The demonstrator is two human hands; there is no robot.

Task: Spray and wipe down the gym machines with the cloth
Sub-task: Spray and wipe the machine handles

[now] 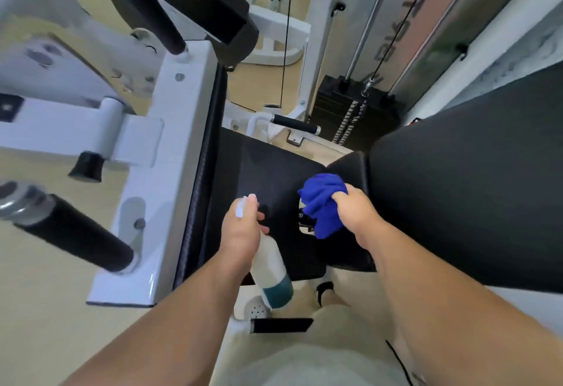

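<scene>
The left hand [240, 230] grips the bottle [271, 270] by its neck. The right hand [355, 212] bunches the cloth [321, 202], soft and light, over the seat [274, 172].

Dark lettering [405, 17] present on translucent shield panel [426, 35] over weight stack [356, 111], upper right of frame. Characters run diagonally along panel, appear mirrored or seen from behind, partly cut off by frame edge; word not legible. Spray bottle [272, 273], centre bottom: no label readable. No other readable text or numbers.
</scene>
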